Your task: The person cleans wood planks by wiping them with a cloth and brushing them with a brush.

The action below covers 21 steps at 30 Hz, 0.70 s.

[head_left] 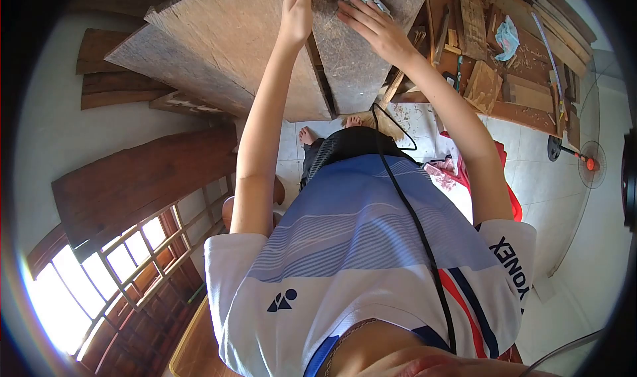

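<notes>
At the top of the head view, my left hand (296, 12) is closed around the upper edge of a wooden board (219, 38); some of its fingertips are out of frame. My right hand (377, 30) presses a crumpled pale cloth (371, 0) against a darker, scuffed board (348, 65). Its fingers reach across the cloth, which is partly hidden under them. A narrow dark gap separates the two boards.
A workbench (418, 98) at the upper right carries wood pieces, shavings, tools and a light blue cloth (507, 38). A black cable (405, 198) crosses my shirt. A fan (590, 164) is at the right, a dark plank (133, 171) at the left, bare feet below the boards.
</notes>
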Each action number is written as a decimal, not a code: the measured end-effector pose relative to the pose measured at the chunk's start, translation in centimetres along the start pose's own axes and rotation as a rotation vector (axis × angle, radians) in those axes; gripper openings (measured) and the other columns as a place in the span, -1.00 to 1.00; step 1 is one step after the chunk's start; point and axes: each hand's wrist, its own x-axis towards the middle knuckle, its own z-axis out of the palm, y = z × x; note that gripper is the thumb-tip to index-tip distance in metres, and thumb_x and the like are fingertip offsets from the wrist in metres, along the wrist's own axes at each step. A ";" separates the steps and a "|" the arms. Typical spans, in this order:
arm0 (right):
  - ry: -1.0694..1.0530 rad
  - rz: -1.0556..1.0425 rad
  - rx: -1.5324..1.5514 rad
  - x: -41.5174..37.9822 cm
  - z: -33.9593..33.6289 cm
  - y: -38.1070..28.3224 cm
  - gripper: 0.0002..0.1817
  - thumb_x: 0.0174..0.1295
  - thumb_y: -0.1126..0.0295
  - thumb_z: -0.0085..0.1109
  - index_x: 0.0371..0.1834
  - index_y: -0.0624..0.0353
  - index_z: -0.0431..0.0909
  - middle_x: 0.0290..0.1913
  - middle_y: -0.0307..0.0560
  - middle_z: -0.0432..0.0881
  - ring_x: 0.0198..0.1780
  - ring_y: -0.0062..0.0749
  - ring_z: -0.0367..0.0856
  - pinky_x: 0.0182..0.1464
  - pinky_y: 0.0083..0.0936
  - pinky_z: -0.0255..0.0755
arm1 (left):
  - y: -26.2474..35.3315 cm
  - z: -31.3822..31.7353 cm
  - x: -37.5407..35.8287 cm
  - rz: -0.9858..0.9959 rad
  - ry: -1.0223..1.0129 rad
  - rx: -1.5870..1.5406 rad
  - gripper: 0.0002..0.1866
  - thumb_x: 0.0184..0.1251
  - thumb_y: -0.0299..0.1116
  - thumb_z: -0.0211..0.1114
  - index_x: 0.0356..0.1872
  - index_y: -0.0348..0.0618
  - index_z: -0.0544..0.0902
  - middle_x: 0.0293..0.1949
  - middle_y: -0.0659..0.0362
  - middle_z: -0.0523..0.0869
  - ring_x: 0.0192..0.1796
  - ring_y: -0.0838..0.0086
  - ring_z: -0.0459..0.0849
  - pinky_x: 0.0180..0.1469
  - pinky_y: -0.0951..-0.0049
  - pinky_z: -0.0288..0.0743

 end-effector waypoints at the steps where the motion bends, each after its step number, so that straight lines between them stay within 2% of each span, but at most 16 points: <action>1: -0.041 0.000 -0.038 -0.1 -0.1 -0.1 -0.35 0.43 0.51 0.07 0.61 -0.02 0.32 0.69 -0.28 0.18 0.70 -0.32 0.10 0.74 -0.17 0.03 | -0.4 0.0 -0.1 -0.022 -0.006 -0.040 -0.45 0.77 0.01 -0.06 0.37 -0.30 0.49 0.24 -0.01 0.62 0.38 0.33 0.49 0.45 0.36 0.29; 4: 0.202 -0.004 -0.059 0.1 1.1 0.2 -0.35 0.44 0.45 0.05 0.62 0.01 0.29 0.69 -0.28 0.18 0.69 -0.34 0.11 0.74 -0.27 0.00 | -1.8 0.2 0.1 -0.030 0.117 -0.033 -0.43 0.76 0.03 -0.05 0.34 -0.32 0.54 0.26 0.04 0.62 0.35 0.37 0.50 0.44 0.38 0.30; 7: 0.077 0.110 0.168 0.8 -1.6 0.5 -0.31 0.38 0.71 0.12 0.59 0.11 0.32 0.61 0.14 0.31 0.68 -0.05 0.15 0.74 -0.07 -0.18 | -2.8 -0.3 0.2 -0.056 0.142 0.020 -0.39 0.75 0.04 -0.03 0.40 -0.34 0.50 0.34 0.06 0.59 0.39 0.38 0.48 0.46 0.37 0.27; 8: 0.019 0.069 0.016 0.5 -1.5 1.2 -0.29 0.29 0.78 0.18 0.55 0.18 0.41 0.59 0.15 0.34 0.66 -0.05 0.21 0.70 -0.09 0.00 | -2.6 -0.2 0.1 -0.058 0.110 -0.021 -0.39 0.74 0.05 -0.03 0.40 -0.34 0.49 0.34 0.05 0.59 0.41 0.36 0.48 0.47 0.37 0.27; 11: 0.047 -0.087 -0.132 0.1 -0.9 2.4 -0.34 0.43 0.41 0.09 0.63 0.00 0.28 0.70 -0.28 0.18 0.69 -0.35 0.12 0.73 -0.31 0.05 | -1.7 0.0 0.2 -0.055 0.043 -0.099 -0.39 0.74 0.05 -0.02 0.40 -0.34 0.49 0.34 0.02 0.59 0.44 0.34 0.47 0.49 0.38 0.26; 14: 0.056 -0.244 0.128 0.6 -0.3 2.4 -0.39 0.46 0.55 0.05 0.59 0.03 0.34 0.69 -0.23 0.20 0.69 -0.35 0.11 0.73 -0.29 0.04 | -1.7 0.2 0.2 -0.062 0.108 -0.085 -0.42 0.74 0.04 -0.03 0.36 -0.32 0.52 0.28 0.04 0.63 0.39 0.34 0.50 0.46 0.38 0.29; 16: 0.155 -0.280 0.105 1.9 0.1 1.9 -0.37 0.44 0.45 0.12 0.60 0.00 0.31 0.68 -0.27 0.21 0.68 -0.35 0.14 0.71 -0.31 0.11 | -2.4 0.7 0.3 -0.079 0.221 -0.081 -0.45 0.75 0.03 -0.03 0.33 -0.29 0.54 0.22 0.07 0.65 0.33 0.37 0.53 0.42 0.39 0.32; 17: 0.206 -0.300 0.094 3.0 -0.1 1.7 -0.36 0.44 0.40 0.16 0.60 -0.01 0.30 0.67 -0.28 0.21 0.67 -0.34 0.16 0.71 -0.32 0.14 | -2.3 0.3 0.4 -0.138 0.115 -0.188 -0.44 0.75 0.03 -0.02 0.34 -0.29 0.53 0.24 0.06 0.64 0.35 0.36 0.52 0.43 0.38 0.32; 18: 0.201 -0.247 0.074 3.8 -0.5 1.7 -0.38 0.44 0.44 0.12 0.59 -0.02 0.31 0.65 -0.27 0.26 0.66 -0.29 0.18 0.72 -0.31 0.09 | -2.2 -0.3 0.6 -0.197 0.011 -0.294 -0.43 0.74 0.04 -0.01 0.35 -0.30 0.52 0.26 0.06 0.63 0.36 0.35 0.51 0.44 0.36 0.31; 20: 0.226 -0.233 0.116 3.8 1.4 2.2 -0.37 0.46 0.45 0.09 0.60 -0.06 0.30 0.64 -0.27 0.29 0.63 -0.30 0.26 0.68 -0.29 0.21 | -2.4 -0.8 0.2 -0.211 -0.075 -0.342 -0.43 0.74 0.04 0.00 0.36 -0.30 0.51 0.25 0.05 0.63 0.36 0.35 0.52 0.43 0.35 0.33; 21: 0.241 -0.226 0.133 3.5 2.3 2.2 -0.37 0.46 0.46 0.08 0.61 -0.08 0.29 0.63 -0.28 0.30 0.61 -0.30 0.30 0.65 -0.29 0.27 | -2.7 -0.8 0.4 -0.158 -0.062 -0.282 -0.44 0.74 0.04 0.00 0.35 -0.30 0.51 0.23 0.05 0.65 0.35 0.36 0.54 0.42 0.35 0.34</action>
